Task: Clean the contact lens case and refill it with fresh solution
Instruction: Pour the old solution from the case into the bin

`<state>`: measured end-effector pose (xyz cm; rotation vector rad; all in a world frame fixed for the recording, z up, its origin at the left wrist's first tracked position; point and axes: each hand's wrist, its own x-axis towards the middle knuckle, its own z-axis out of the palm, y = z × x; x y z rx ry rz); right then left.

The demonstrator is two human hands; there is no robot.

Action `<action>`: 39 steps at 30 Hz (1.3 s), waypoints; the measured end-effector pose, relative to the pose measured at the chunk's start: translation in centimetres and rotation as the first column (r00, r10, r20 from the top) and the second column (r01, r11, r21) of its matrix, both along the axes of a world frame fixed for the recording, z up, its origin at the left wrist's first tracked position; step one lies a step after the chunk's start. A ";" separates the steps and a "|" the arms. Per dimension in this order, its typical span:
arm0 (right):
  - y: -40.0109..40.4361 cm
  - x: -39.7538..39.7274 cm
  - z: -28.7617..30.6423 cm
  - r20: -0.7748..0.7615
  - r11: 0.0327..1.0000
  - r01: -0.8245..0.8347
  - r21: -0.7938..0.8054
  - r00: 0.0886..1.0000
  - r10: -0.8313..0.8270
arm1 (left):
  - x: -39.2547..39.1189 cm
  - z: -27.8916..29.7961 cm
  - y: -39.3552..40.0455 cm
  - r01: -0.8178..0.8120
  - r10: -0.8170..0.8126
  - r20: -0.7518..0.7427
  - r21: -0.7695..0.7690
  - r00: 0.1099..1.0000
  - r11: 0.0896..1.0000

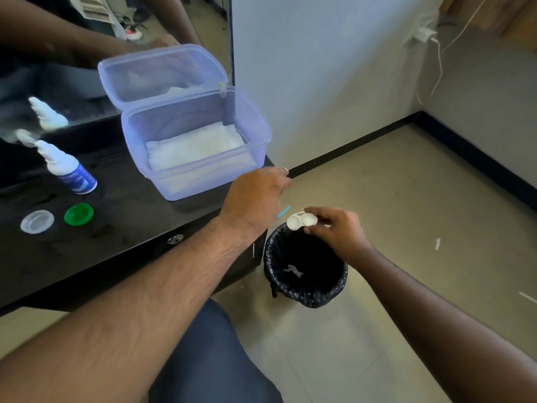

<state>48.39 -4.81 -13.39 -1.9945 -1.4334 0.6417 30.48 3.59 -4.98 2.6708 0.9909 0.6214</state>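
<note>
1. The white contact lens case (pixel 301 221), both wells uncapped, is pinched in the right hand (pixel 337 229) above the black-lined bin (pixel 305 269).
2. The left hand (pixel 255 196) hangs loosely curled, holding nothing, at the table (pixel 122 228) edge.
3. On the table: green cap (pixel 79 214), clear cap (pixel 37 221), solution bottle (pixel 68 169).

the white contact lens case (pixel 301 221), both wells uncapped, is tilted in the air above the black-lined bin (pixel 305 266). its two caps, one clear (pixel 37 221) and one green (pixel 79 214), lie apart on the dark tabletop (pixel 122 216). the white-and-blue solution bottle (pixel 67 168) stands upright behind them.
</note>
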 end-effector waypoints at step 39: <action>7.5 -25.6 9.7 0.045 0.804 -0.573 0.159 0.818 0.574 | -29.2 0.9 -4.4 -0.536 0.556 0.084 -0.187 0.827 0.824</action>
